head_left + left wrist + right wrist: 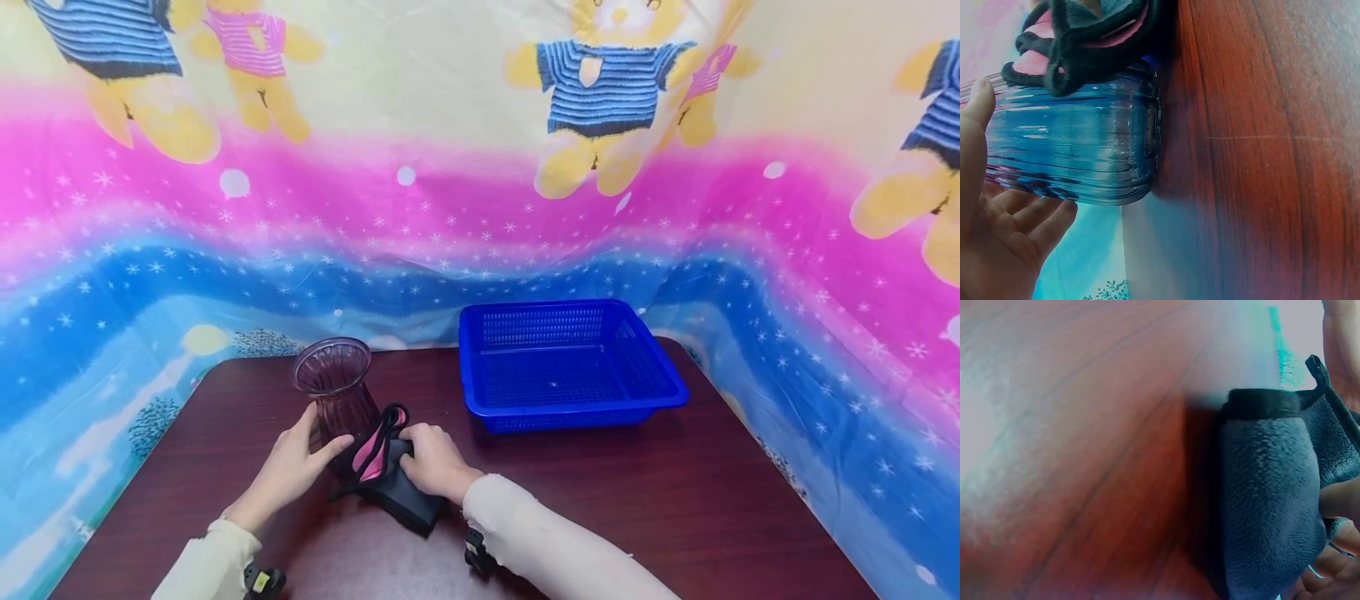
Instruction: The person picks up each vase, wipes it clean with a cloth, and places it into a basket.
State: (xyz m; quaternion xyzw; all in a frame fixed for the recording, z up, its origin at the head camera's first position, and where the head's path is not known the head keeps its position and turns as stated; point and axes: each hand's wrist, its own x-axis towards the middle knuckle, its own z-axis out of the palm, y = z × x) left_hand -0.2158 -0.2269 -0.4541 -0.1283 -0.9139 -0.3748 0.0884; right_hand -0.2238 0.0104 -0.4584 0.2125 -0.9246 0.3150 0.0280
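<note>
A purple-tinted ribbed glass vase (347,417) with a flared rim stands upright on the table. My left hand (288,467) holds it from the left side, thumb on the near face and fingers round the back, as the left wrist view shows along the glass (1066,137). A grey plush cloth (405,497) with a pink side and black edging is bunched against the vase's right side. My right hand (435,462) pinches that cloth between thumb and fingers. In the right wrist view, a folded part of the cloth (1266,494) hangs close over the table.
A blue plastic basket (573,412) with mesh sides sits at the back right of the dark reddish wooden table (637,517). Behind the table hangs a printed curtain (450,208) with bears and snowflakes, wrapping round both sides.
</note>
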